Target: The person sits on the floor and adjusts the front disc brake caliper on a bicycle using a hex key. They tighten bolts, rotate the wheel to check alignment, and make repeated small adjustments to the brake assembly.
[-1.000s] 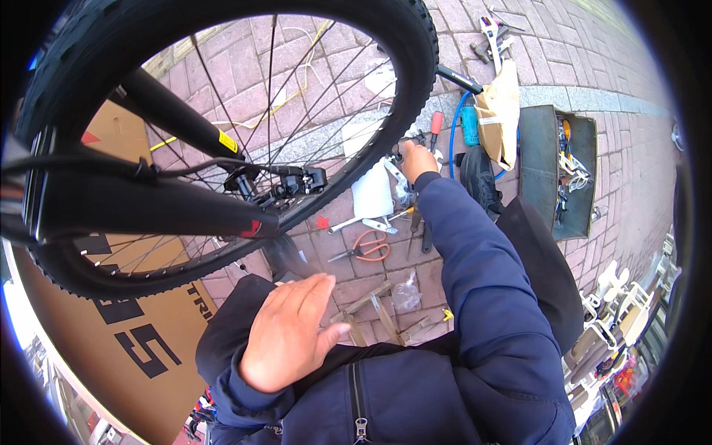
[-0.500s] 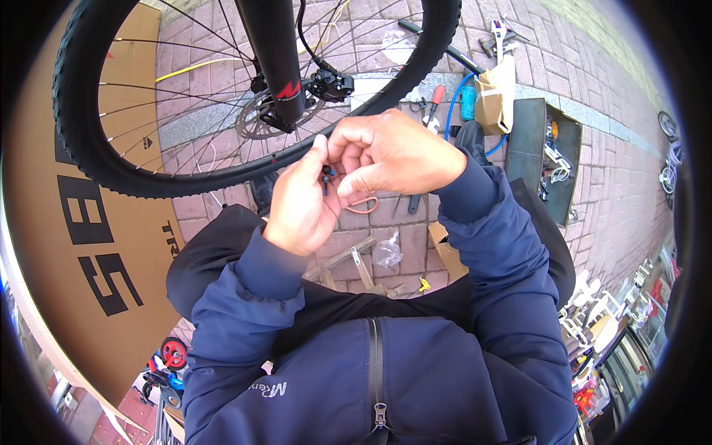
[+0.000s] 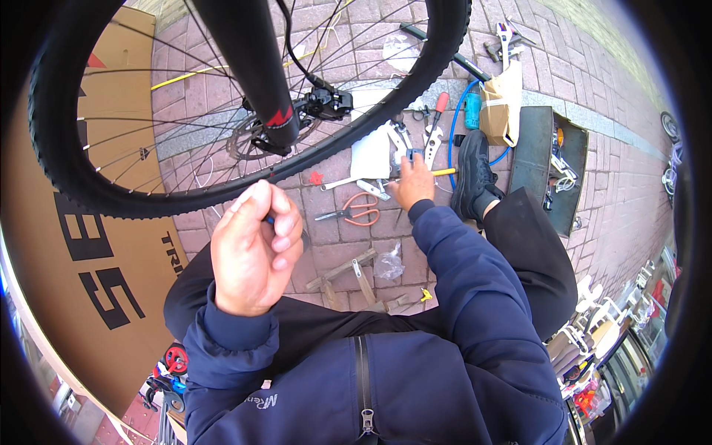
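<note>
My left hand (image 3: 256, 248) is raised at the left, fingers curled round a small dark part with a bit of blue; most of it is hidden. My right hand (image 3: 413, 185) reaches down to the tools on the paving, fingers spread beside a small grey metal piece (image 3: 412, 154). Near it lie a yellow-handled tool (image 3: 443, 172), a silver wrench (image 3: 340, 182) and scissors (image 3: 363, 211) with orange handles. Beyond my left hand stands a bicycle front wheel (image 3: 167, 202) with a black fork (image 3: 248, 67) and a disc brake caliper (image 3: 326, 102).
A large cardboard box (image 3: 111, 245) stands at the left. To the right are my black shoe (image 3: 475, 178), a metal toolbox (image 3: 532, 152), a small carton (image 3: 498, 111), a blue hose (image 3: 451, 141) and a red-handled screwdriver (image 3: 440, 104). A plastic bag (image 3: 389, 262) lies between my legs.
My hands have parted. My right hand has left the small part and moved down and right to the tools; my left hand has drawn back left, keeping the part. The view has shifted slightly.
</note>
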Demonstrator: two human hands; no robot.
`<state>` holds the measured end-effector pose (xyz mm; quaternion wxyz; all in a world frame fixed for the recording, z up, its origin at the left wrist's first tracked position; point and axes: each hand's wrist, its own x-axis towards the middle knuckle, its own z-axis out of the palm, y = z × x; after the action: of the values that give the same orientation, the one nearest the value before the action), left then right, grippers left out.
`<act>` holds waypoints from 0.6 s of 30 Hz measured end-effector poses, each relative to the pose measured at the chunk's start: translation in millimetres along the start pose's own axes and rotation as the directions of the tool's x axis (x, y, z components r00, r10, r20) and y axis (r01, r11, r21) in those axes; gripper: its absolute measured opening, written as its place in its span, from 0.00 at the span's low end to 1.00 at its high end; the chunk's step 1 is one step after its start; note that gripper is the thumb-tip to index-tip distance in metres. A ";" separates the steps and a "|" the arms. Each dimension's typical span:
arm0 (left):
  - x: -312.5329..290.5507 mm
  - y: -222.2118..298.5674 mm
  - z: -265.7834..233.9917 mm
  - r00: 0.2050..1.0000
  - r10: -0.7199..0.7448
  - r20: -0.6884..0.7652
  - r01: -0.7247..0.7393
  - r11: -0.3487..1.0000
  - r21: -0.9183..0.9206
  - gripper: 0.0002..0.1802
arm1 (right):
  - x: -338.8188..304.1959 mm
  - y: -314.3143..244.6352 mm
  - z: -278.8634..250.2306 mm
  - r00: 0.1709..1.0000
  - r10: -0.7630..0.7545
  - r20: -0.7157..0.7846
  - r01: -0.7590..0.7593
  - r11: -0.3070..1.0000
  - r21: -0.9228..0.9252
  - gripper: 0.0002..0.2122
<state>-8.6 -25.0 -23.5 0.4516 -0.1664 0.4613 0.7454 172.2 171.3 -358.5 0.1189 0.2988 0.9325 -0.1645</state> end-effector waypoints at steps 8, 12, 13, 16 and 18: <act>5.9 2.1 12.4 1.000 -0.011 -0.003 0.011 0.997 0.080 0.18 | 43.2 -46.9 23.9 0.975 -0.206 0.083 0.221 0.934 -0.281 0.26; 3.7 2.7 12.9 1.000 -0.001 0.021 -0.001 0.996 0.085 0.18 | 43.3 -20.4 0.0 0.928 -0.368 0.067 0.364 0.849 -0.383 0.21; 1.4 2.4 11.7 0.999 0.017 0.037 -0.020 0.997 0.075 0.18 | 40.2 -14.0 -13.2 0.920 -0.388 0.061 0.378 0.833 -0.404 0.21; -6.9 0.0 5.8 0.996 0.070 0.057 -0.077 0.988 0.136 0.17 | 30.1 0.1 -67.6 0.898 -0.438 0.042 0.411 0.800 -0.436 0.18; -11.8 -3.1 2.1 0.996 0.083 0.033 -0.088 0.968 0.234 0.16 | 24.4 5.5 -112.3 0.910 -0.404 0.091 0.411 0.853 -0.321 0.17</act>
<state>0.7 -28.9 -16.2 0.4410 -0.0831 0.5478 0.7061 142.3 230.5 -264.6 0.1397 0.0683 0.9874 -0.0290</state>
